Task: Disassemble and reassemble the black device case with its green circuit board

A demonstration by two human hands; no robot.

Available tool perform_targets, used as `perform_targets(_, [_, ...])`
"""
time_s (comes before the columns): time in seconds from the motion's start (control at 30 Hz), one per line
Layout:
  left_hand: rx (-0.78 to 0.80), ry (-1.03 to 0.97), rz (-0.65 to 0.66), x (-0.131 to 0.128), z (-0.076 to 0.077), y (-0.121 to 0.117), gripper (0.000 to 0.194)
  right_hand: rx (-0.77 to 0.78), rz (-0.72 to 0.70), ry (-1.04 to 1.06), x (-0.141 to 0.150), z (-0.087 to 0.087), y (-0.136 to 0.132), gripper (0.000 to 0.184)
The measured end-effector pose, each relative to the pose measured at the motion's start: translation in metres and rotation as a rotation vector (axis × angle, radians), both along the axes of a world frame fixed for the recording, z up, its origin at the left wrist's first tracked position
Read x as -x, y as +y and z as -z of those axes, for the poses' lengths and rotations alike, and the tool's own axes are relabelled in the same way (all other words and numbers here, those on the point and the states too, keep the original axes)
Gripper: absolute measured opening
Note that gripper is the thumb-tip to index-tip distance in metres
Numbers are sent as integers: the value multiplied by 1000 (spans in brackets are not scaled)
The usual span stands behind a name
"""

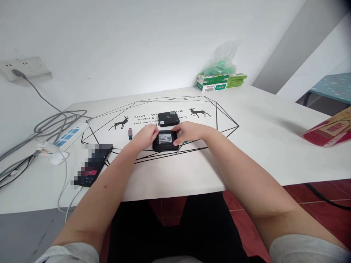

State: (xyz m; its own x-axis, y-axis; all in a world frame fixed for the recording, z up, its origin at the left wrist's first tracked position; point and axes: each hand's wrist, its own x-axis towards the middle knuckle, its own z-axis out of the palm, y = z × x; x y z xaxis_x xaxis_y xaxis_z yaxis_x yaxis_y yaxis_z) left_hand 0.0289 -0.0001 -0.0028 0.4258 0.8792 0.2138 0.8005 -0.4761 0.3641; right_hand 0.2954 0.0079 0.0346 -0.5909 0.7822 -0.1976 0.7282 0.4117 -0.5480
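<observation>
A flat black plastic box (165, 145), with a white printed label facing up, lies on the white table between my hands. My left hand (148, 135) is closed, its fingertips gripping the box's upper left corner. At the right edge, my right hand (189, 131) grips the same box, with the thumb on top and fingers along the far side. Just beyond is a second black box (168, 118) with small stickers. Partly under my right hand lies a thin metal shaft (179, 148) with a bit of green beside it. A short pink-handled tool (130, 133) rests left of my left hand.
A phone (95, 164), partly blurred out, lies by my left forearm. Further left are a power strip (72, 135) and coiled grey cables (60, 120). Green and white cartons (212, 83) under a plastic bag stand against the wall. A red package (329, 128) sits at right.
</observation>
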Motion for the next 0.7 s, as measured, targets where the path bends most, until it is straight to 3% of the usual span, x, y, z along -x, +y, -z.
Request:
perform_targets(0.33, [-6,29,-22,0,-6,-3,21,-14,2,-16,2,-2,-3,51])
perform_targets(0.7, [-108,69,111,7,5,7,26,-9,21,-54,4,-3,-8,79])
